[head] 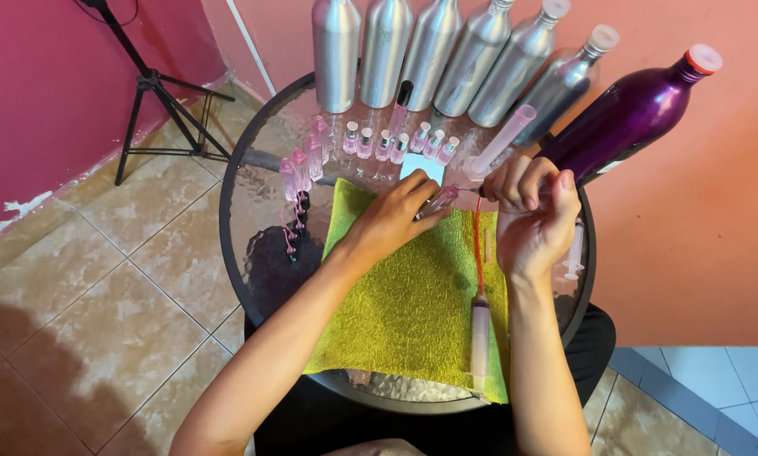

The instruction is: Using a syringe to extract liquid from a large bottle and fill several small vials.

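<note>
— Glass, round and rippled, in a dark metal rim: that is the table [257, 181], with a yellow-green terry towel [404, 295] spread over its near half.

— What do the hands hold?

— The left hand [393, 216] closes its fingertips on a small clear vial with a pink tint [441, 200], held above the towel's far edge. The right hand [535, 215] is curled tight, pinching the end of a thin red tube [479, 245] right at the vial's mouth.

— Where does the tube run?

— Straight down the towel to a pale plastic syringe [480, 338] lying near the table's front edge.

— What lines the back?

— Six brushed aluminium bottles [385, 51], smooth and cylindrical, fan out at the far rim. A glossy purple bottle with an orange-red cap [628, 114] leans at the right. In front stands a row of little glass vials with silver and pink caps [398, 143], more at the left [303, 160], and a tall clear measuring cylinder [501, 139] tilted beside them.

— Any free room?

— Bare glass shows at the left of the towel. A second syringe [574, 249] lies close to the right rim. Beyond the table, tan floor tiles [100, 279] lie open up to a black tripod [155, 101] against the magenta wall.
</note>
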